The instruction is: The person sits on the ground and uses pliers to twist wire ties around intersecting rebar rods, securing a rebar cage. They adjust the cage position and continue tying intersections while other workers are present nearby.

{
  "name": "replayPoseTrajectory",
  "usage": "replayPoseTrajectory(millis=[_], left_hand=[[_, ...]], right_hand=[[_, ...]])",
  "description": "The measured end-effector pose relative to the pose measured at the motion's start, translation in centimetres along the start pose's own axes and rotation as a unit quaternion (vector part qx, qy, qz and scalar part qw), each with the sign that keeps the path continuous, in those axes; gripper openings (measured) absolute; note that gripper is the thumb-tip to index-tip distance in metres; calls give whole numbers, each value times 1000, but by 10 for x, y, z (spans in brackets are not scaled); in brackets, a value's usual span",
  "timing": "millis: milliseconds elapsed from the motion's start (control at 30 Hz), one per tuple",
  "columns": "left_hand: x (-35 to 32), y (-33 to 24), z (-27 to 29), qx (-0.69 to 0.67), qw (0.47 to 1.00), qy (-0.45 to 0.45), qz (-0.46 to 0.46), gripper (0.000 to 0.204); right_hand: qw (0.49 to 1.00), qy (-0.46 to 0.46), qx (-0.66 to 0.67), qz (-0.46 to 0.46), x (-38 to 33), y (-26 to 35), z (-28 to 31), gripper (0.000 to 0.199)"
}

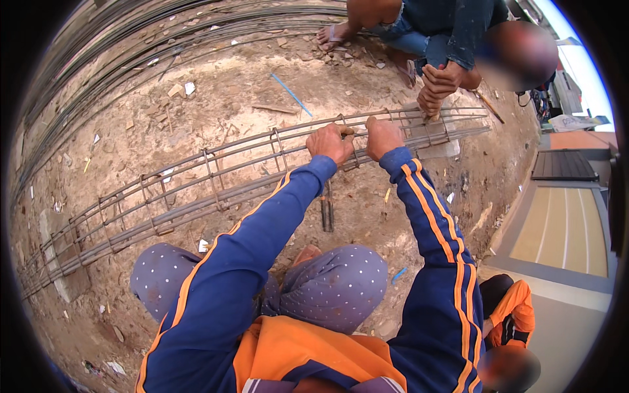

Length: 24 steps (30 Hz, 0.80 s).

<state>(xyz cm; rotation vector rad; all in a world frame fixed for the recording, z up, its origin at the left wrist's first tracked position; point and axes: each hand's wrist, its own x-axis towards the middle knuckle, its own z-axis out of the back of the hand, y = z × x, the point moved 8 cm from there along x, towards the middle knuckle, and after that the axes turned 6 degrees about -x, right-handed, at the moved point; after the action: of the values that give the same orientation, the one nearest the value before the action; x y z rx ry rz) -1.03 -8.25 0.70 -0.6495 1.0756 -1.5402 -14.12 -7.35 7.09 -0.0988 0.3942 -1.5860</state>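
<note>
A long rebar cage point(216, 175), made of steel bars with square stirrups tied around them, lies across the ground in front of me. My left hand point(331, 143) is closed at the cage's upper bars, close beside a stirrup. Just to its right, my right hand point(384, 137) makes a fist on the same bars, fingers curled around them. The exact grip of both hands is partly hidden by their backs. Under the cage, near my knees, a dark tool with two handles point(327, 211) rests on the dirt, its upper end hidden.
Opposite me a co-worker's hands point(438, 88) are at the cage's right end. Blocks point(69, 278) support the cage's ends. Loose long rebar point(85, 78) lies at upper left. Another person in orange point(514, 311) is at lower right, near a wall point(557, 327). Rubble litters the ground.
</note>
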Motion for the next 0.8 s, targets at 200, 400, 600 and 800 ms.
replayPoseTrajectory(millis=[200, 400, 600, 800], left_hand=[[-8, -16, -7, 30, 994, -34, -101, 24], [0, -5, -2, 16, 993, -59, -99, 32], [-14, -39, -30, -14, 991, -63, -117, 34], [-1, -6, 1, 50, 993, -19, -104, 30]], right_hand=[[854, 52, 498, -141, -13, -19, -18, 46], [495, -32, 831, -253, -54, -73, -13, 35], [624, 90, 638, -442, -211, -41, -309, 33], [909, 24, 311, -276, -187, 128, -234, 83]])
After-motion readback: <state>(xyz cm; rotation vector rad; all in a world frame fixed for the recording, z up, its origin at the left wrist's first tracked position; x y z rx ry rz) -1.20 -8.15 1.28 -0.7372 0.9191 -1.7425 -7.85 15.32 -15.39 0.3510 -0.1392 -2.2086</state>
